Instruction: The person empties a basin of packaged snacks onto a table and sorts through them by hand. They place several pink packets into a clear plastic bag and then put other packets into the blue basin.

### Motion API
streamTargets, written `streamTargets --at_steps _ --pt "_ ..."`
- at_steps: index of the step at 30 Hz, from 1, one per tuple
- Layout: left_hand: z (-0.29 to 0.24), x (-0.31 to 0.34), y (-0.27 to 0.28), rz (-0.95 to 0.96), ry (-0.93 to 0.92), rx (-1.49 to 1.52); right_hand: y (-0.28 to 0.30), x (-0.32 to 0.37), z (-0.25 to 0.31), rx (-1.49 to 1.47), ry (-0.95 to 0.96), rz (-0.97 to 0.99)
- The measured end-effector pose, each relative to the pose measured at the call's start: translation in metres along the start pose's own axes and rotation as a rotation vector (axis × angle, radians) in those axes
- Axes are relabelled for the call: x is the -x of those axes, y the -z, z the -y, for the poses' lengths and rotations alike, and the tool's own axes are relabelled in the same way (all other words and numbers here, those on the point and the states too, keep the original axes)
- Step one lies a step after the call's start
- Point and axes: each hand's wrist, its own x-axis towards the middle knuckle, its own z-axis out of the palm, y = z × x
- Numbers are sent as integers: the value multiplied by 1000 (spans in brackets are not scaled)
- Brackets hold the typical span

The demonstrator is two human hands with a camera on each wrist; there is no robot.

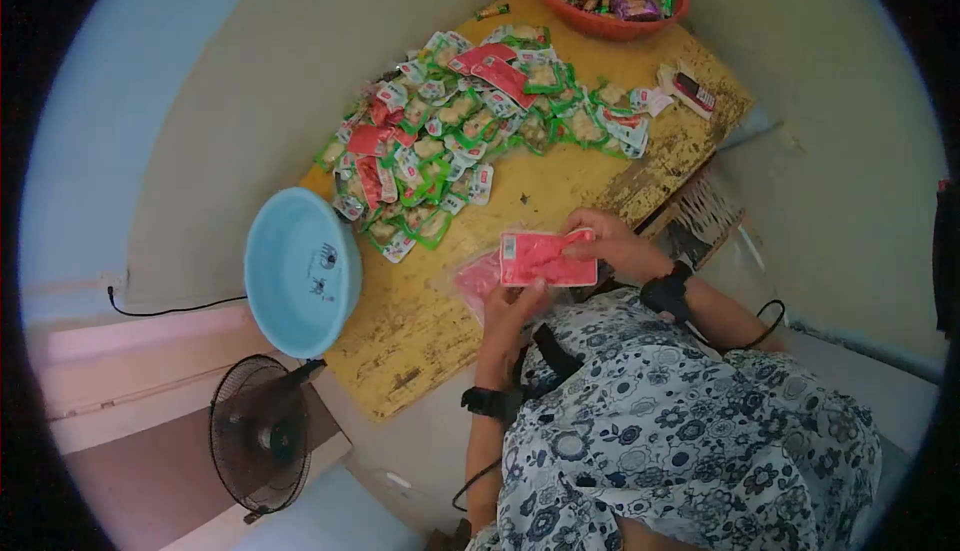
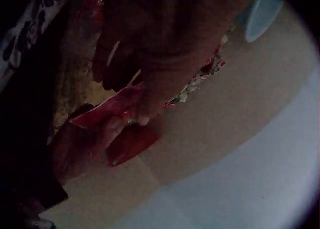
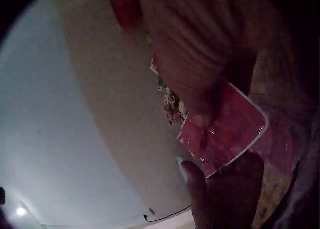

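Note:
A flat red packet (image 1: 530, 269) with a pale border is held up in front of the body, close over the table edge. My left hand (image 1: 510, 313) pinches its lower edge, thumb on the near face. At its other end my right hand (image 1: 622, 249) grips the packet, thumb lying across the face. The right wrist view shows the packet (image 3: 235, 124) between both hands, its surface shiny and crinkled. Beside it, partly behind the left hand, a clear plastic bag (image 1: 472, 276) with pink contents lies on the table. The left wrist view is dark.
A large heap of green-and-white and red snack packets (image 1: 440, 141) covers the far part of the worn yellow table (image 1: 400, 326). A blue basin (image 1: 290, 271) stands at the left, a fan (image 1: 262, 436) below it. A red basket (image 1: 560, 21) of wrapped sweets and a phone (image 1: 692, 91) sit farther right.

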Motion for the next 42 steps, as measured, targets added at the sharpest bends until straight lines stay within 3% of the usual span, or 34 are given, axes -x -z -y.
streamTargets --at_steps 3,6,7,9,12,15,18,21,24,28,31,33,37,42 --pt "2 -6 6 -59 6 108 -12 -8 -8 24 115 9" --pt "0 -4 9 -83 -75 120 -10 -4 3 -7 56 183" --pt "-1 -2 12 -81 -110 109 -9 -5 8 171 126 161" --pt "-13 4 16 25 -141 -57 -7 -9 18 523 259 114" --pt "-21 -2 16 185 -169 -229 -8 -17 48 515 192 168" --pt "-32 -10 9 239 -227 -404 -3 -29 47 484 228 376" --pt "-32 -22 5 116 -302 -425 19 -30 48 645 239 165" --pt "-11 -33 23 16 -331 -444 52 -11 44 406 21 -125" --pt "29 -41 56 -19 -216 -572 70 12 23 158 77 -352" --pt "32 -43 57 46 -62 -826 89 20 -41 95 -71 -381" --pt "44 -57 52 85 -204 -1074 58 18 -52 19 -155 -386" --pt "44 -58 40 54 -156 -1175 50 10 -67 29 -255 -355" --pt "16 -55 16 75 -51 -1160 40 2 -82 -52 -228 -230" --pt "39 -68 27 42 -206 -1169 24 8 -92 -265 -175 -232"
